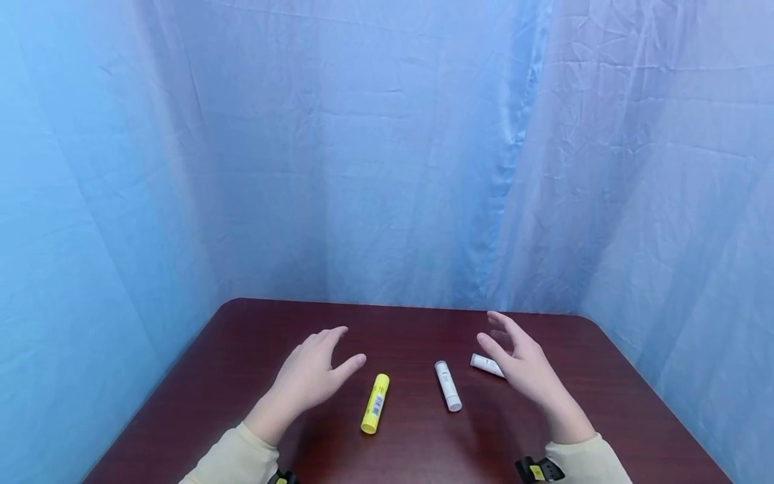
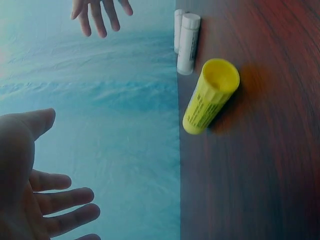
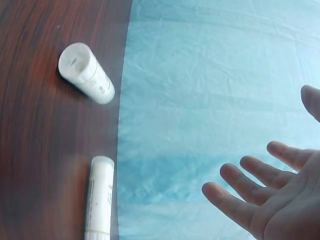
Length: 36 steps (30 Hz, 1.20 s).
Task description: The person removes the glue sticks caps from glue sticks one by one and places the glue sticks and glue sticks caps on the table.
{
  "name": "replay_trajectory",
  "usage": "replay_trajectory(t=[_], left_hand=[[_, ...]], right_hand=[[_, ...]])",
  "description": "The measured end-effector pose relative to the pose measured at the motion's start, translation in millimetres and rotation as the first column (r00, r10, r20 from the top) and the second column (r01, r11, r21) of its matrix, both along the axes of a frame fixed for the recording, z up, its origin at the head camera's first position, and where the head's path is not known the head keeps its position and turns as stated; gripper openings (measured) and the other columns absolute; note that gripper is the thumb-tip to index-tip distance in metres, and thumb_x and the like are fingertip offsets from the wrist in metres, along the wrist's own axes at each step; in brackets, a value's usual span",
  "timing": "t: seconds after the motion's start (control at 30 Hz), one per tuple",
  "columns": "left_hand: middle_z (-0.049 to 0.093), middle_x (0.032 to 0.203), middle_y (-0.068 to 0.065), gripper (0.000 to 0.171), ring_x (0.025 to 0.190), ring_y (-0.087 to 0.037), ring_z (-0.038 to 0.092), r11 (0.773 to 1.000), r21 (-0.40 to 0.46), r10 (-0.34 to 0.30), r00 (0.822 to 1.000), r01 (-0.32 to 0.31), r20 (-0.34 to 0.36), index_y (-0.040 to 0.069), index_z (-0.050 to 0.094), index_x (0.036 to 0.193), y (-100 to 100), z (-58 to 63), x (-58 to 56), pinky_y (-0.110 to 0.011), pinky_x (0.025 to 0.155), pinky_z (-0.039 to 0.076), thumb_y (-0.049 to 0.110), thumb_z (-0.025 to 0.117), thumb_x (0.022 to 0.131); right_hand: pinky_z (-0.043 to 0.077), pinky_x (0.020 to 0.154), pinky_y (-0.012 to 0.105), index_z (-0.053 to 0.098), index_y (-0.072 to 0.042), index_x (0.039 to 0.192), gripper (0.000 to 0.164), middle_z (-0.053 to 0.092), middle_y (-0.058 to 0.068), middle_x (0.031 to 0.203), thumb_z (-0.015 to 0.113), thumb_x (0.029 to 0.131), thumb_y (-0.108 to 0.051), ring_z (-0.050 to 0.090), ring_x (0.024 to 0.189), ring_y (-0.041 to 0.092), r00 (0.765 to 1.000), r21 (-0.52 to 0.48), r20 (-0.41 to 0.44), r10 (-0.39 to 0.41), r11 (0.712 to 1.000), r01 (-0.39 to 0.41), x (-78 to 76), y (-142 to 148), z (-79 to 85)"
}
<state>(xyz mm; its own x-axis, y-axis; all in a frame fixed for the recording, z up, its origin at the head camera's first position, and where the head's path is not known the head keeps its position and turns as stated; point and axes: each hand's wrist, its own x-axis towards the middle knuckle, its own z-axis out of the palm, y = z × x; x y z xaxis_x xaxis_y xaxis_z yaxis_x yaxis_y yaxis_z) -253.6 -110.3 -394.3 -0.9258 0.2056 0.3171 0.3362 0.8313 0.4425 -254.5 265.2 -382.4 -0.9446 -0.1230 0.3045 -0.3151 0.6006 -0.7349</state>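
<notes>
A yellow glue stick (image 1: 375, 404) with a barcode label lies on the dark red table, just right of my left hand (image 1: 310, 374). That hand hovers over the table with its fingers spread and relaxed, holding nothing. Two white glue sticks lie farther right. The nearer one (image 1: 448, 386) is between the hands, closer to the right. My right hand (image 1: 527, 366) is held above the table, palm inward and fingers apart, and covers one end of the other white glue stick (image 1: 486, 364) in the head view. Both white sticks (image 3: 87, 72) show whole or nearly whole in the right wrist view.
The wooden table (image 1: 272, 329) has rounded far corners. Light blue cloth (image 1: 387, 168) hangs behind it and along both sides. Black straps with yellow marks (image 1: 538, 469) sit at the wrists, by the pale sleeves (image 1: 589, 460).
</notes>
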Motion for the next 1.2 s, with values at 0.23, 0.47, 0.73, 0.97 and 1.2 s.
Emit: replay_trajectory(t=[0.23,0.47,0.73,0.97,1.2], left_hand=[[0.061,0.138,-0.01,0.065,0.131,-0.031,0.054,1.0,0.012,0.017,0.999,-0.017,0.037,0.009,0.06,0.139,7,-4.3,-0.7,-0.053,0.104,0.044,0.053,0.069,0.093],[0.066,0.127,-0.009,0.056,0.124,-0.03,0.059,0.999,0.01,0.031,0.998,-0.032,0.056,0.008,0.068,0.127,8,-11.7,0.4,-0.051,0.101,0.047,0.051,0.071,0.091],[0.066,0.123,-0.01,0.056,0.118,-0.031,0.061,0.999,0.016,0.032,0.993,-0.034,0.117,0.006,0.068,0.125,16,-17.0,-2.6,-0.052,0.097,0.05,0.051,0.071,0.091],[0.065,0.125,-0.012,0.059,0.119,-0.031,0.06,1.0,0.018,0.019,0.988,-0.022,0.153,0.004,0.067,0.127,23,-19.0,-7.4,-0.052,0.098,0.049,0.051,0.071,0.092],[0.068,0.107,-0.011,0.058,0.099,-0.025,0.063,1.0,0.024,-0.01,0.978,0.005,0.206,0.001,0.066,0.124,28,-21.3,-12.0,-0.048,0.085,0.054,0.049,0.072,0.092]], right_hand=[[0.045,0.102,0.056,0.045,-0.014,0.151,0.062,0.049,0.01,0.151,0.063,0.1,-0.046,0.051,0.134,0.037,0.999,-0.058,0.006,0.046,0.997,-0.046,-8.1,-19,-2.5],[0.054,0.091,0.04,0.048,-0.013,0.148,0.059,0.055,0.014,0.144,0.068,0.099,-0.038,0.056,0.129,0.034,0.992,-0.168,0.059,0.113,0.98,-0.102,-15.6,-44,-8.0],[0.049,0.1,0.048,0.053,-0.01,0.144,0.054,0.06,0.013,0.137,0.069,0.099,-0.034,0.062,0.122,0.029,0.988,-0.218,0.074,0.139,0.969,-0.12,-22.7,-61,-14.0],[0.056,0.09,0.039,0.054,-0.006,0.143,0.052,0.063,0.015,0.132,0.07,0.099,-0.028,0.066,0.113,0.028,0.977,-0.284,0.126,0.171,0.95,-0.13,-26.4,-69,-21.4],[0.056,0.09,0.046,0.051,0.0,0.143,0.052,0.064,0.018,0.128,0.067,0.1,-0.025,0.067,0.11,0.029,0.96,-0.342,0.168,0.222,0.927,-0.154,-28.9,-80,-29.0]])
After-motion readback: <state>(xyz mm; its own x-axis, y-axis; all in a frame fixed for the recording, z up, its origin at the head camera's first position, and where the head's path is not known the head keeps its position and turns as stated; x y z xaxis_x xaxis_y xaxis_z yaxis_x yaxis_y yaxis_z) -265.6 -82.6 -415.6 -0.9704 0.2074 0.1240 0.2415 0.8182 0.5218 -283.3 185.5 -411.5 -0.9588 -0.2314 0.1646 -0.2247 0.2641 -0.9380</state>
